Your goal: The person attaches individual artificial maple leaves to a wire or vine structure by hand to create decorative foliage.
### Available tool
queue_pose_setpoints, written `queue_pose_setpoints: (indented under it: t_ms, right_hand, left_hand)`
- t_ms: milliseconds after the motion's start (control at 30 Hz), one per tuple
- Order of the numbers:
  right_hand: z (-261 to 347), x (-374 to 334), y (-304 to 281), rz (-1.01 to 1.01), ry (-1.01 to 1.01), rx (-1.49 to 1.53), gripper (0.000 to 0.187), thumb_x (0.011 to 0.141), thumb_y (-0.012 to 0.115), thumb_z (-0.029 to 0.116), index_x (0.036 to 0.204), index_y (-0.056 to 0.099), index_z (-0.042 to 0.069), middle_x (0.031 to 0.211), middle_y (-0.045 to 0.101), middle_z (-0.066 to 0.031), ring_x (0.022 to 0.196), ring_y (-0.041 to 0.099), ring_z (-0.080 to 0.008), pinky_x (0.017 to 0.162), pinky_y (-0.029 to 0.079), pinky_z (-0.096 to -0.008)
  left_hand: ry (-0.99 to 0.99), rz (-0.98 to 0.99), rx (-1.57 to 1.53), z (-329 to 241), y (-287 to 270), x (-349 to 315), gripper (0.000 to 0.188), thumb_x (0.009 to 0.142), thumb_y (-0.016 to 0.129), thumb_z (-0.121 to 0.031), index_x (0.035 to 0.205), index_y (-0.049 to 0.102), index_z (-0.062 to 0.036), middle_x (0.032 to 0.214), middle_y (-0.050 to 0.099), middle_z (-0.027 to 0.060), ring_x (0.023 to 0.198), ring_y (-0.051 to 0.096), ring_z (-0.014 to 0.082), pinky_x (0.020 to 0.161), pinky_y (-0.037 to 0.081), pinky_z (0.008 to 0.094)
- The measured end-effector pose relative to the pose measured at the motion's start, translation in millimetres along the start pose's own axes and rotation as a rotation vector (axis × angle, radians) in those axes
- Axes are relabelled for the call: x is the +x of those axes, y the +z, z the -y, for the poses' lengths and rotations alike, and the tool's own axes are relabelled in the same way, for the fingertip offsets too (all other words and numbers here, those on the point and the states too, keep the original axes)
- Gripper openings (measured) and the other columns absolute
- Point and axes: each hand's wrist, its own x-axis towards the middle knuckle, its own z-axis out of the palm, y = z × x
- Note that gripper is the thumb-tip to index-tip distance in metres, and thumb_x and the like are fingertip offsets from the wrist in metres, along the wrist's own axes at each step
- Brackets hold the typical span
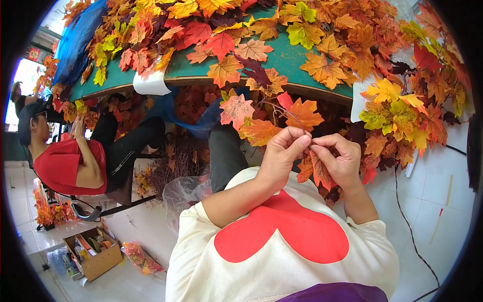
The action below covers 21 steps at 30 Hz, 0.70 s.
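Pinched shut in both hands, left hand (283,151) and right hand (338,160), thin leaf stem (288,115) running up-left from the grip toward the table (287,58).

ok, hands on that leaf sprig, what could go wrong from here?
1. Left hand and right hand both pinch the thin stem of the leaf sprig; pulling apart could bend or snap it.
2. Orange leaves sit bunched under the right grip and may crease or pop off.
3. Loose leaves crowd the green table edge right above; a tug could likely drag some onto the floor.
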Motion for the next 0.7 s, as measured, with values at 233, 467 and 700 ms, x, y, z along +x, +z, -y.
queue_pose_setpoints:
  t_ms: [233, 467, 700]
  right_hand:
    - [0.2, -0.8, 2.6, -0.041, -0.052, -0.056, 0.009, 0.074, 0.065, -0.002, 0.082, 0.062, -0.001, 0.074, 0.065, -0.0083, 0.066, 0.063, -0.0129, 0.058, 0.05, -0.0221]
    - [2.7, -0.8, 5.2, -0.066, -0.096, -0.18, 0.008, 0.074, 0.065, 0.0, 0.082, 0.062, 0.0, 0.072, 0.064, -0.0086, 0.063, 0.064, -0.0148, 0.055, 0.049, -0.0232]
    - [2.8, -0.5, 5.8, -0.06, -0.067, -0.133, 0.008, 0.075, 0.064, 0.001, 0.082, 0.062, 0.0, 0.073, 0.065, -0.0086, 0.063, 0.063, -0.0141, 0.055, 0.049, -0.023]
  left_hand:
    - [0.063, 0.014, 0.028, -0.5, 1.1, -1.9, 0.009, 0.085, 0.06, -0.013, 0.085, 0.055, -0.0056, 0.08, 0.057, -0.0023, 0.069, 0.049, 0.0035, 0.062, 0.04, 0.0178]
    - [0.206, 0.022, 0.19, 4.4, -1.1, 0.5, 0.008, 0.085, 0.058, -0.01, 0.087, 0.054, -0.0035, 0.082, 0.058, -0.0006, 0.075, 0.052, 0.0048, 0.069, 0.043, 0.0182]
    - [0.137, -0.011, 0.067, 3.6, -0.1, -1.6, 0.008, 0.086, 0.058, -0.011, 0.087, 0.053, -0.0043, 0.081, 0.057, -0.001, 0.073, 0.051, 0.0043, 0.064, 0.043, 0.0185]
